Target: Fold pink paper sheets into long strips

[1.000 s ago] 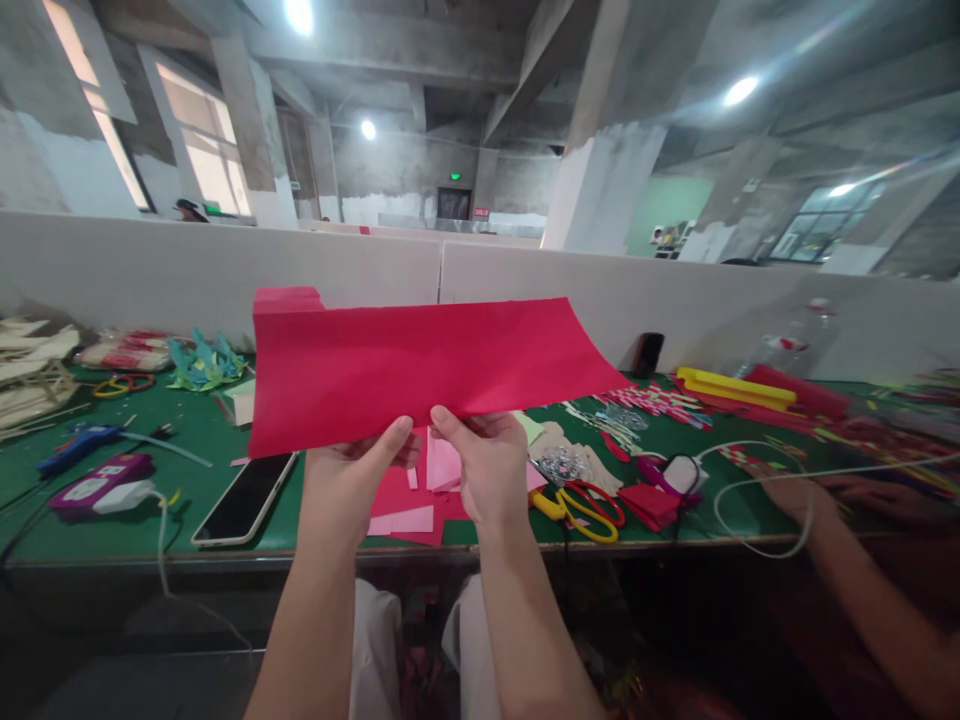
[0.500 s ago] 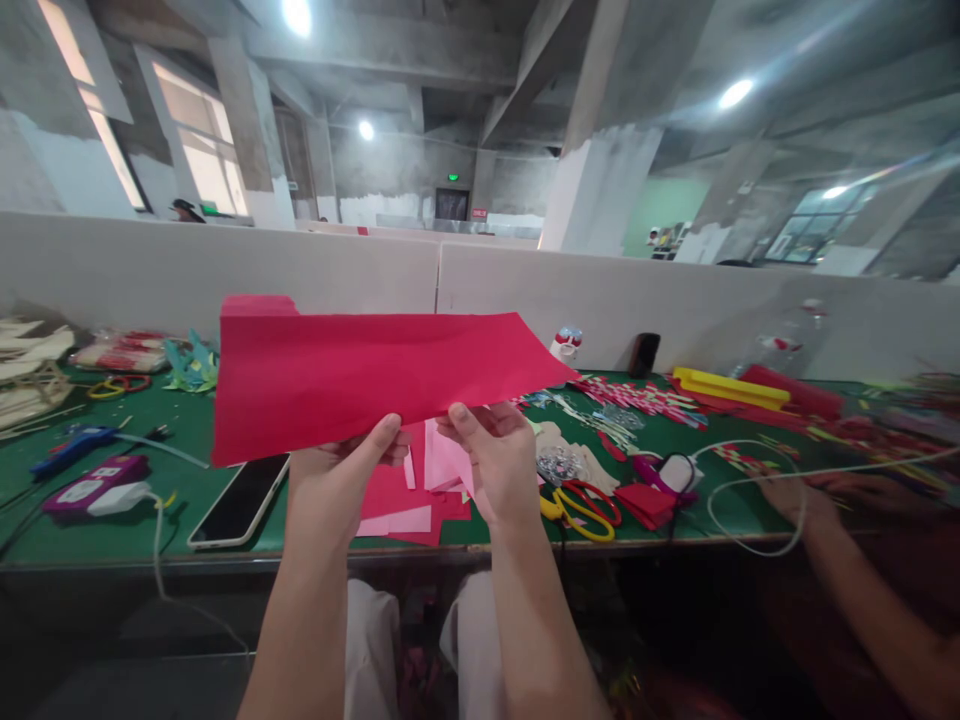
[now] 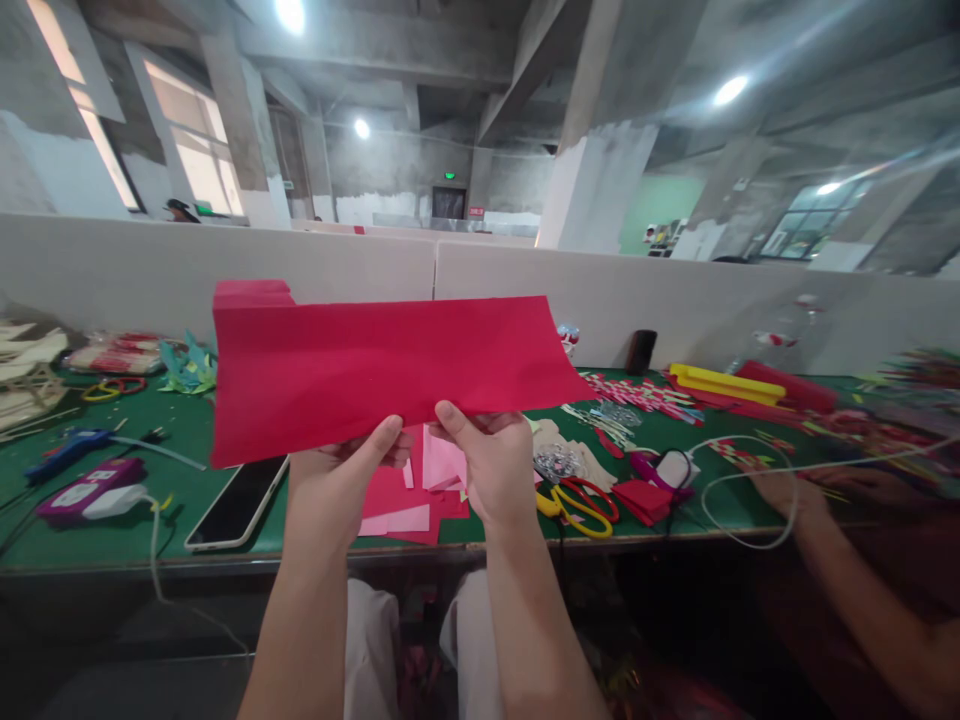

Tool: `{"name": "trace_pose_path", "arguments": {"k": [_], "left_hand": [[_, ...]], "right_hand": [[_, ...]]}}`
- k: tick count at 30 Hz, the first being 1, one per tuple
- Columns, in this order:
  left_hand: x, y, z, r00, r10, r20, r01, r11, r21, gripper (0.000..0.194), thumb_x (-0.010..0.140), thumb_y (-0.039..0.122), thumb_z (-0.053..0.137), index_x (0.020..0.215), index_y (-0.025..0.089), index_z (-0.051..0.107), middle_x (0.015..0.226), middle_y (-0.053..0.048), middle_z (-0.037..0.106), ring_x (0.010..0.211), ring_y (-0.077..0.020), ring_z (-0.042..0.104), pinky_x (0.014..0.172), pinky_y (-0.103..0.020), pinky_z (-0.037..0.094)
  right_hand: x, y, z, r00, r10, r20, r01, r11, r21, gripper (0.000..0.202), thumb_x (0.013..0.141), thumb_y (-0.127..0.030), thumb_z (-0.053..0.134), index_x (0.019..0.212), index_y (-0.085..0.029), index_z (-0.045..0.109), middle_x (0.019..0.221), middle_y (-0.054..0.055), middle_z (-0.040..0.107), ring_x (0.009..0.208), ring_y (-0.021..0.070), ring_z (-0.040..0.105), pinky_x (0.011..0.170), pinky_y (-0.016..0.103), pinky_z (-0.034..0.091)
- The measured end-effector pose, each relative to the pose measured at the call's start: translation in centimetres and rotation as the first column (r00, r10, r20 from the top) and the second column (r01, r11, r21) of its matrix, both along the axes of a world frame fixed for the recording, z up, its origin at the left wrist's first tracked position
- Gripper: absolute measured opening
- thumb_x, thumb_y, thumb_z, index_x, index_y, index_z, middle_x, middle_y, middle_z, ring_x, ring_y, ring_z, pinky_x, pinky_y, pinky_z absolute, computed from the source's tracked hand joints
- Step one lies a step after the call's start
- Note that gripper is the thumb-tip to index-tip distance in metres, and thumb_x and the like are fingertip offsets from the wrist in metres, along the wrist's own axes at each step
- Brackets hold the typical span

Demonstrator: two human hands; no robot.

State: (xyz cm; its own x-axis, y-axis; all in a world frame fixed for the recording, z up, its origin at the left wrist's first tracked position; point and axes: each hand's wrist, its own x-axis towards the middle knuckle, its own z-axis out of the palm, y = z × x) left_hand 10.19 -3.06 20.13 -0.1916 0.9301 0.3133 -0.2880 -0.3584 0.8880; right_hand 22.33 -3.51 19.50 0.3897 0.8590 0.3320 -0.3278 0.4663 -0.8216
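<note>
A wide sheet of red paper (image 3: 390, 360) is held up above the table's front part, its upper left corner showing a folded or second layer. My left hand (image 3: 341, 470) pinches the lower edge left of its middle, thumb in front and fingers behind. Just to the right, my right hand (image 3: 491, 455) grips the same edge between thumb and fingers. Below and behind the hands, pink paper pieces (image 3: 405, 520) lie on red paper (image 3: 429, 534) on the green table (image 3: 169, 500). The sheet hides part of the table behind it.
A phone (image 3: 238, 505) and a purple device (image 3: 94, 492) lie left. Scissors with yellow handles (image 3: 589, 520), folded red paper (image 3: 643, 502) and a looped white cable (image 3: 709, 510) lie right. Another person's hand (image 3: 784, 495) rests at the far right. A low partition (image 3: 495, 280) stands behind.
The sheet's right end has risen and spread flatter, its right corner reaching further right. My right hand has shifted slightly left along the edge. Both hands still hold the paper.
</note>
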Motion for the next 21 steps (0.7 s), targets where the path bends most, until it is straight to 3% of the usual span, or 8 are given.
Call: {"name": "trace_pose_path", "arguments": {"k": [21], "left_hand": [[0.09,0.05,-0.24,0.996,-0.076,0.048,0.078,0.997,-0.027,0.027,0.061,0.031,0.084,0.075,0.011,0.071,0.060,-0.005,0.071,0.052,-0.0173,0.066,0.051,-0.026,0.057]], "right_hand": [[-0.33,-0.21,0.96,0.978,-0.185,0.093,0.185,0.983,0.018,0.020,0.064,-0.033,0.080,0.075,-0.018,0.073,0.070,0.001,0.074,0.058,0.0153,0.068,0.060,0.027,0.058]]}}
